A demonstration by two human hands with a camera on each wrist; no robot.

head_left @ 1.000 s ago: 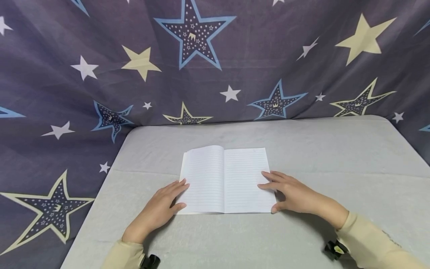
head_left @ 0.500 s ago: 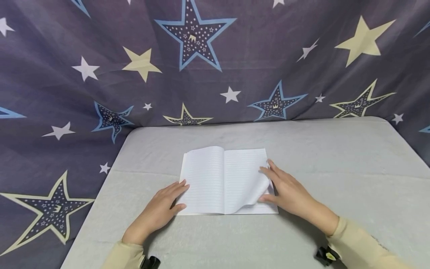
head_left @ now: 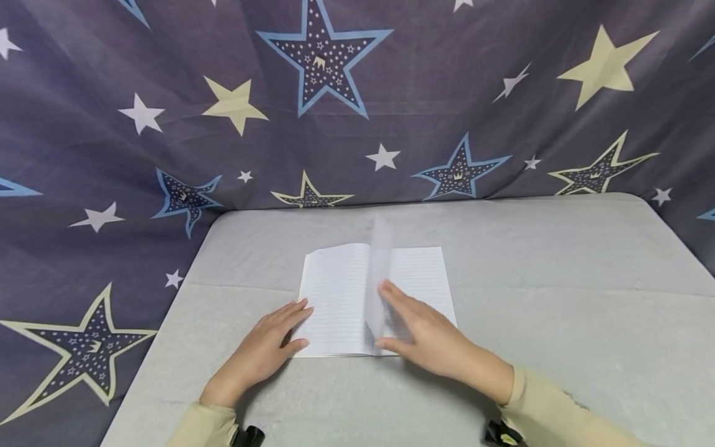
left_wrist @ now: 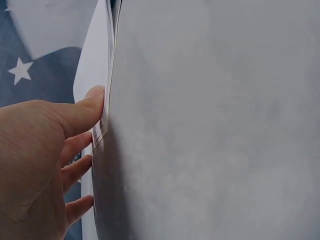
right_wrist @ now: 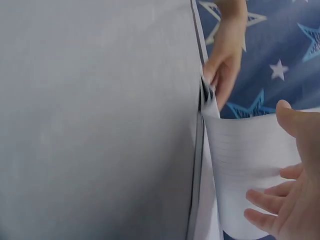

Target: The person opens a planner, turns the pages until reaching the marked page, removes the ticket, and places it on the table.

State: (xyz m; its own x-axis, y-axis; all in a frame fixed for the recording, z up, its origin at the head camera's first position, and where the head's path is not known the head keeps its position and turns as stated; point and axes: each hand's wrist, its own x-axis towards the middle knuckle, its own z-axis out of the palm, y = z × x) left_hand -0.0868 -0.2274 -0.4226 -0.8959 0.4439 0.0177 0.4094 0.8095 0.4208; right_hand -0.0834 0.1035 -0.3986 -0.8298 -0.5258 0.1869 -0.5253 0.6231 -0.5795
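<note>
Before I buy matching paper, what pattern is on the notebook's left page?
The left page is white with thin ruled lines, clearest in the head view.

Left fingers (head_left: pixel 297 317) apart, right fingers (head_left: pixel 398 299) extended

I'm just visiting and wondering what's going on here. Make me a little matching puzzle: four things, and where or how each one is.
1. left hand
2. right hand
3. raised page
4. backdrop cloth

A. over the right half of the notebook
B. dark, patterned with stars
C. at the notebook's left edge
D. standing up near the notebook's fold

Pairs: 1-C, 2-A, 3-D, 4-B
</note>
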